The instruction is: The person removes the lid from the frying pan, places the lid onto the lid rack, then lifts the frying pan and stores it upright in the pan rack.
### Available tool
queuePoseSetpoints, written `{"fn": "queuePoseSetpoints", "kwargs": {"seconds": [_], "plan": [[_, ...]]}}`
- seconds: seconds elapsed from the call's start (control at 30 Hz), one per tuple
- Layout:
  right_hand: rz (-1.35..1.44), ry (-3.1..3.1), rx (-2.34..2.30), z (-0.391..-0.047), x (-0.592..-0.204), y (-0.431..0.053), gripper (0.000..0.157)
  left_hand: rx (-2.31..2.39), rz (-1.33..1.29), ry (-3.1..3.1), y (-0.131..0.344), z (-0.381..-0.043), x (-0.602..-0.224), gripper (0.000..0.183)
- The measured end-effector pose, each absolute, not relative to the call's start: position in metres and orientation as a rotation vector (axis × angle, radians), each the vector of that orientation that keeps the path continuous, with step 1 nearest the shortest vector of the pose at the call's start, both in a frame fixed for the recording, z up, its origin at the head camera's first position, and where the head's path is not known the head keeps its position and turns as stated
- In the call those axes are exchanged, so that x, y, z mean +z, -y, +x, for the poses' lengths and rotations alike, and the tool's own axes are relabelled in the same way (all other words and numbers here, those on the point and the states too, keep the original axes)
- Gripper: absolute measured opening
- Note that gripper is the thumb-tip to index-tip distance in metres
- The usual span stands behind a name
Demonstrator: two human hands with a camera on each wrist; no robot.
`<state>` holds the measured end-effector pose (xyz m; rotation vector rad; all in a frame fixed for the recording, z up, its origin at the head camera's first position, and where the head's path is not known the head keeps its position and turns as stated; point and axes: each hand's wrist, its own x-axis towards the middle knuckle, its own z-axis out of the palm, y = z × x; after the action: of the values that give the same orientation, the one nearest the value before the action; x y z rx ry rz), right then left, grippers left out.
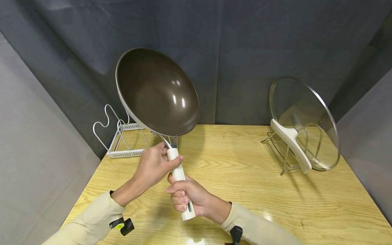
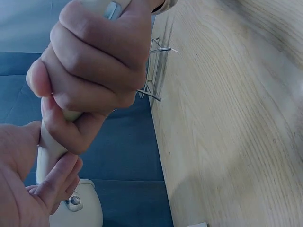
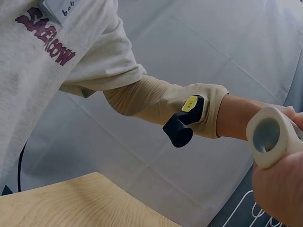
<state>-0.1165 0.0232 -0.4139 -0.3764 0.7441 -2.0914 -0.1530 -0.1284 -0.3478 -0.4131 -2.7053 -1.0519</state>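
Observation:
A wok with a dark brown inside and a white outside is held up over the table, its inside tilted toward the head camera. My right hand grips the lower part of its white handle, fingers wrapped round it. Higher up, close to the pan, my left hand holds the same handle, thumb across the front and fingers behind. In the left wrist view both hands show along the handle, with the wok's pale outside below. The handle's hollow end sticks out of my right hand in the right wrist view.
Behind the wok, a white wire rack stands on the wooden table, partly hidden. At the right, a glass lid with a white handle leans upright in a metal wire stand. Dark curtain hangs at the back.

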Motion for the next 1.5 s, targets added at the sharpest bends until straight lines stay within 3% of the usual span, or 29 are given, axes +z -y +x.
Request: {"fn": "queuePoseSetpoints", "kwargs": {"seconds": [1.5], "plan": [[-0.687, -0.523, -2.001, -0.140, -0.400, 0.020, 0.033, -0.754, -0.393, 2.613, 0.163, -0.151, -0.311, 0.033]]}}
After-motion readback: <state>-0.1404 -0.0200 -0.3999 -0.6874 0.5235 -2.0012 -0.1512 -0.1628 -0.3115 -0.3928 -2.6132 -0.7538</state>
